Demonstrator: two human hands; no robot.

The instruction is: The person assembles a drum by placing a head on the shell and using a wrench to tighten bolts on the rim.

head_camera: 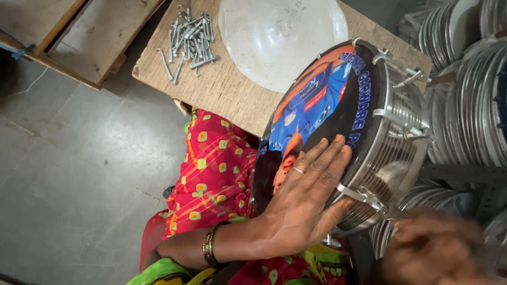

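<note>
Grey floor and a wooden board (211,92) carrying metal hooks (189,39) are lying far; left hand (303,198) is pressing flat, fingers spread, on the drum (338,121) in the lap; right hand (433,248) is blurring near-right, grip unclear; steadying suggests hardware fitting underway

A heap of metal hooks (189,38) is seen on the wooden desk (232,89), beside a clear round sheet (274,37); shiny drum shells (475,95) are stacked at right; a wooden frame (90,37) is laid on the grey floor (68,174).
</note>
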